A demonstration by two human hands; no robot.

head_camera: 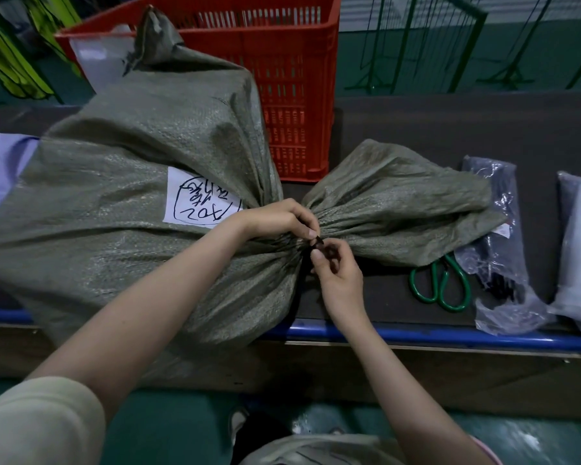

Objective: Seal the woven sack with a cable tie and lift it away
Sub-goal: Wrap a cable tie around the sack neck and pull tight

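Red crate [282,62], green-handled scissors [440,283]

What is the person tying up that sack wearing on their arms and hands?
Nothing covers the left hand or the right hand: no gloves, rings, watch or bracelets show. Both forearms are bare. A pale beige short sleeve covers the left upper arm, and only a sliver of pinkish fabric shows at the right arm's edge.

Two bare forearms, uncovered from elbow to wrist. Pale beige short sleeve [37,421] loose around the left upper arm. Sliver of pink sleeve edge [483,448] at the right elbow. No rings, watch or bracelets on either wrist.
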